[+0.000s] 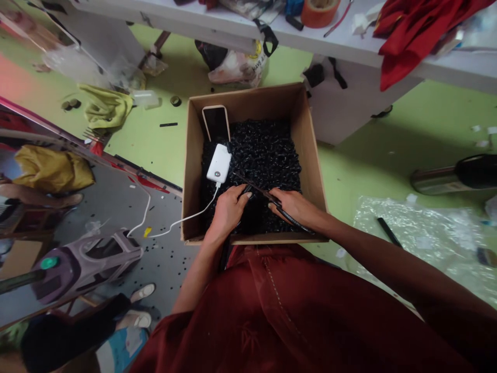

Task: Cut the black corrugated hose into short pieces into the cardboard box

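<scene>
An open cardboard box (318,171) stands before me, its lower part filled with a heap of small shiny black pieces (266,147). Over the near part of the heap, my left hand (228,208) is closed, thumb against fingers, on a small dark piece that is mostly hidden. Beside it, my right hand (294,205) is closed around a long thin black strip (256,186), which runs under the palm toward the box's near right corner. A white power bank (219,163) lies on the heap with a white cable plugged in. Behind it a phone (216,123) leans against the box wall.
A white table (349,41) crosses the top, holding an orange tape roll (319,11) and red cloth (423,31). Clear plastic sheeting (423,238) and a steel flask (438,180) lie at right. The cable (186,218) trails left. A person's shoes (143,292) show at lower left.
</scene>
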Demonstrator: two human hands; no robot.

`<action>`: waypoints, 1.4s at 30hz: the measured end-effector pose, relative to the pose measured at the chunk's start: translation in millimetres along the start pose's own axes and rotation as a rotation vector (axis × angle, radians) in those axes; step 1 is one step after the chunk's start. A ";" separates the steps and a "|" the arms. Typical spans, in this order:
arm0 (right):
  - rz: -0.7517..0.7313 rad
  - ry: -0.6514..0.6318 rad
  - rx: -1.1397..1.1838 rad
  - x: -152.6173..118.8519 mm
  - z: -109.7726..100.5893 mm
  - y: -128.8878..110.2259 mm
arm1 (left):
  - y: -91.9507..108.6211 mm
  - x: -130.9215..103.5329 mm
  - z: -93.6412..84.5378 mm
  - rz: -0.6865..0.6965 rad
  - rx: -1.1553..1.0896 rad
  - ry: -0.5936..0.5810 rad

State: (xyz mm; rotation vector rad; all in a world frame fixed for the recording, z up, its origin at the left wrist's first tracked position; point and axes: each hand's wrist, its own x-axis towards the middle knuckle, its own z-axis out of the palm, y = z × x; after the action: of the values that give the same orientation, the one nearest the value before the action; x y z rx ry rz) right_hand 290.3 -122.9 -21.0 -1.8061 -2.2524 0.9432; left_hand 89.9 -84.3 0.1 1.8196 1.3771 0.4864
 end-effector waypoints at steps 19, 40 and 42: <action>0.008 -0.011 -0.130 -2.1 -0.3 -5.8 | -11.9 -7.8 -3.4 0.038 -0.034 -0.158; 0.016 0.179 0.249 2.2 -35.5 -9.6 | 20.1 18.0 -30.9 -0.154 -0.830 -0.056; 0.005 0.195 0.258 4.1 -34.6 -7.1 | 16.1 19.3 -27.1 -0.186 -0.869 -0.036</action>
State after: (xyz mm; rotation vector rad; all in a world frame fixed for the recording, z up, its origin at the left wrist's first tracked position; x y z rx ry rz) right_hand 298.5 -106.1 9.2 -1.7099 -1.9155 0.9614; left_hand 87.5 -58.4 26.4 0.9786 1.0476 0.7923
